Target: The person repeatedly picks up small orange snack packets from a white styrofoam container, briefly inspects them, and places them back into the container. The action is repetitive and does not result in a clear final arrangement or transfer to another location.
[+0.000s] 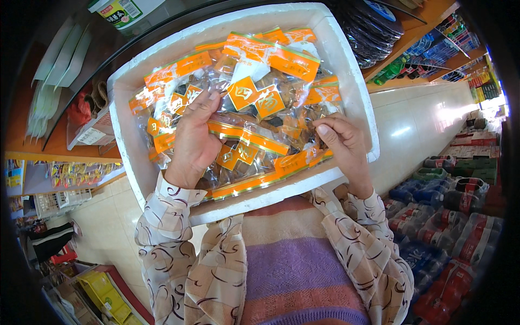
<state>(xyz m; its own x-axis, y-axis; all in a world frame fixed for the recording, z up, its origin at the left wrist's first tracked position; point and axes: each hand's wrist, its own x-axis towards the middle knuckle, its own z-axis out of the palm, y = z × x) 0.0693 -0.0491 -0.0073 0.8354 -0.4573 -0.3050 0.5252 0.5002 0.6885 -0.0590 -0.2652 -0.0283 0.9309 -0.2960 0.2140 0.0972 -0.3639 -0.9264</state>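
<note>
A white foam box (367,118) in front of me is filled with clear plastic packets of dried brown goods, with orange header strips. On top lies one packet (270,61) with two orange diamond labels bearing writing. My left hand (197,136) grips this packet's left edge, thumb uppermost. At its lower right, my right hand (343,140) has thumb and fingertips pinched together on the plastic; exactly how much they hold is hidden. Another packet (248,136) lies below the left fingers, its orange strip slanting down to the right.
Wooden shelves (430,36) with bottles stand at upper right. Shrink-wrapped drink bottles (438,219) are stacked on the floor at right. A white tub (126,16) sits beyond the box. Stacked dark wrapped discs (371,32) adjoin its far right corner. A yellow carton (103,296) is at lower left.
</note>
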